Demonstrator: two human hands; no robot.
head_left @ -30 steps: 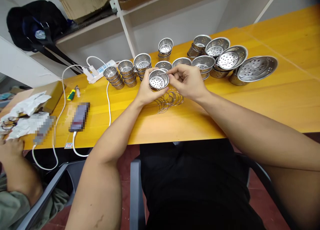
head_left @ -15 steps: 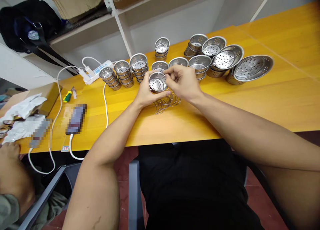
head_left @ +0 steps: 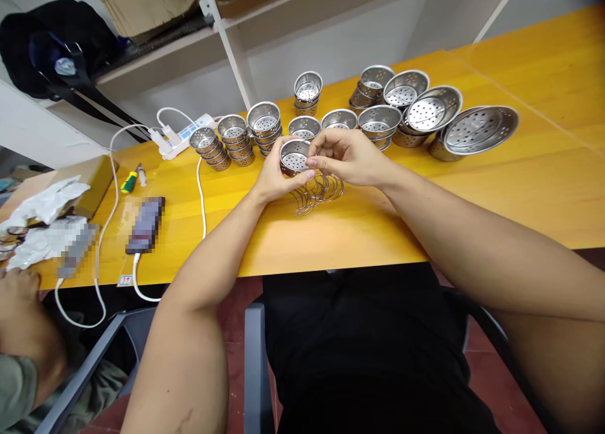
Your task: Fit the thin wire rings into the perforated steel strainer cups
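Observation:
A small perforated metal cup (head_left: 295, 156) is gripped by my left hand (head_left: 276, 177), fingers behind it and thumb along its lower front. My right hand (head_left: 344, 157) is closed at the cup's right rim, thumb and fingertips pinched together; what they hold is too small to make out. Below the hands, several thin curved metal wires (head_left: 314, 194) lie in a loose heap on the yellow table (head_left: 359, 232). Just behind stand more perforated cups, among them a shallow one (head_left: 339, 119) and a wider one (head_left: 379, 120).
Stacked cups (head_left: 234, 138) stand to the left, larger bowls (head_left: 481, 130) to the right. A power strip (head_left: 189, 135), white cables, a phone (head_left: 145, 225) and a green-yellow screwdriver (head_left: 128, 182) lie left. Another person's hand (head_left: 21, 286) rests at the far-left edge.
My right hand has tilted and turned slightly at the cup's rim, its fingers now lying flatter. The cup in my left hand has shifted a little to the left and tilted.

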